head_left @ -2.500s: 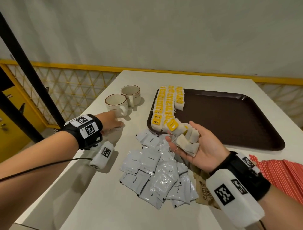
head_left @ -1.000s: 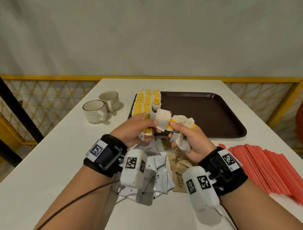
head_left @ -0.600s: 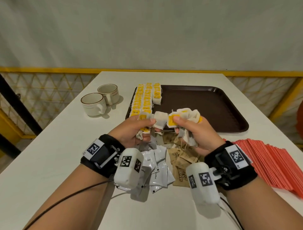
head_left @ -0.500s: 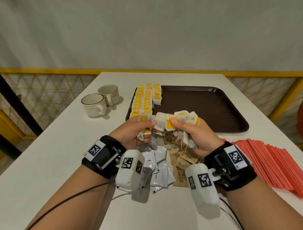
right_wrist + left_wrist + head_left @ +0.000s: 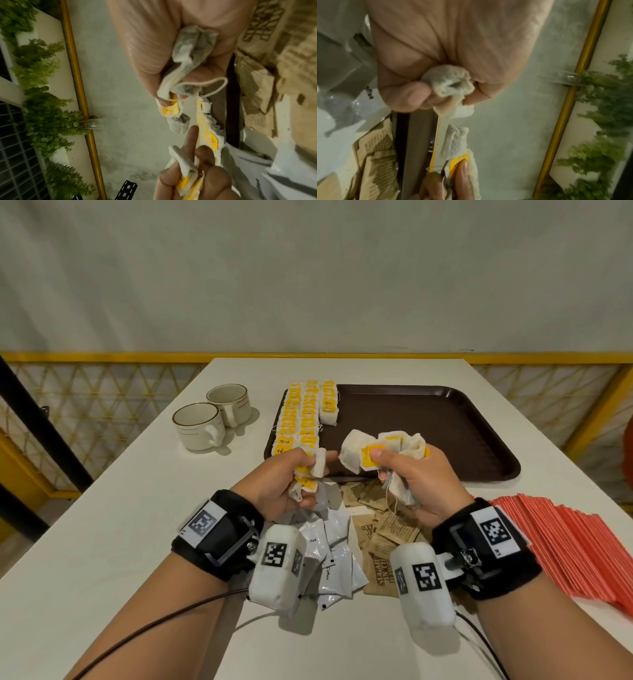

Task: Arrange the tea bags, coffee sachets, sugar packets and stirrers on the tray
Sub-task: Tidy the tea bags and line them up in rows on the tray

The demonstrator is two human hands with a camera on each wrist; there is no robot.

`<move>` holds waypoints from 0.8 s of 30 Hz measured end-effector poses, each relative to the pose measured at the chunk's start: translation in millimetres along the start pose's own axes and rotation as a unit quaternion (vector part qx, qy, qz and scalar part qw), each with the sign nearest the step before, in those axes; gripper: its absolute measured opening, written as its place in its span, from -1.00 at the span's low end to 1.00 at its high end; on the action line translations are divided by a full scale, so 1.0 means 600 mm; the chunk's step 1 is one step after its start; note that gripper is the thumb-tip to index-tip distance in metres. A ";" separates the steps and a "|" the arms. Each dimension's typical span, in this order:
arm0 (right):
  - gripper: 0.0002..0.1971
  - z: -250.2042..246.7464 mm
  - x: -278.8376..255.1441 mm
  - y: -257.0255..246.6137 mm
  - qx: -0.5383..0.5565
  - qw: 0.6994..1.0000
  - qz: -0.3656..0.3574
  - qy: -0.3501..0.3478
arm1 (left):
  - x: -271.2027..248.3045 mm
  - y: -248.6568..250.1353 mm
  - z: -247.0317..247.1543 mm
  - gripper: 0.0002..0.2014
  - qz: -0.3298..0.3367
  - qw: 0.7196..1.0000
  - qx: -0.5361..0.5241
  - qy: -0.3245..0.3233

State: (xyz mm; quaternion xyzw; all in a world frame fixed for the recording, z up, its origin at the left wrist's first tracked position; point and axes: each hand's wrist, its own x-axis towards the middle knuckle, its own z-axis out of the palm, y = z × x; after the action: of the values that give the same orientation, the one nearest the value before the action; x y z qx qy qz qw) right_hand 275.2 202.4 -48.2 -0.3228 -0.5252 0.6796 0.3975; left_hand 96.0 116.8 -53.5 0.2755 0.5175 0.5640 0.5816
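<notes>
Both hands over counter [image 5: 102, 542], near tray [image 5: 445, 433] edge. Left hand [image 5: 281, 487] grips tea bags [image 5: 310, 474]; right hand [image 5: 418, 484] clutches tea-bag bunch [image 5: 359, 455].

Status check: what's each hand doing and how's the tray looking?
Left hand grips white tea bags with yellow tags; right hand grips a larger bunch. Dark brown plastic tray holds three tea-bag rows only. Nothing blocking.
</notes>
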 end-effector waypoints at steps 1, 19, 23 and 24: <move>-0.87 -0.001 0.001 -0.001 -0.005 1.000 -0.003 0.002 | 0.001 0.002 -0.001 -0.63 0.004 1.000 0.023 0.013; -0.86 0.004 -0.005 0.004 -0.120 0.990 -0.055 -0.049 | 0.007 0.001 -0.017 -0.81 0.271 0.896 0.295 0.191; -0.86 0.005 -0.007 0.003 -0.150 0.985 -0.073 -0.053 | 0.001 0.002 -0.008 -0.84 0.267 0.892 0.345 0.122; -0.85 0.006 -0.008 0.002 -0.151 0.984 -0.076 -0.055 | -0.001 0.001 -0.005 -0.81 0.256 0.895 0.348 0.112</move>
State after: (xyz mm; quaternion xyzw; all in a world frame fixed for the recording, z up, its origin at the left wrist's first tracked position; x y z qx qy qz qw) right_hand 274.1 196.7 -48.7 -0.3003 -0.6660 0.5772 0.3647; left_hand 93.2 115.5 -53.3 0.5185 0.6539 0.5043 0.2222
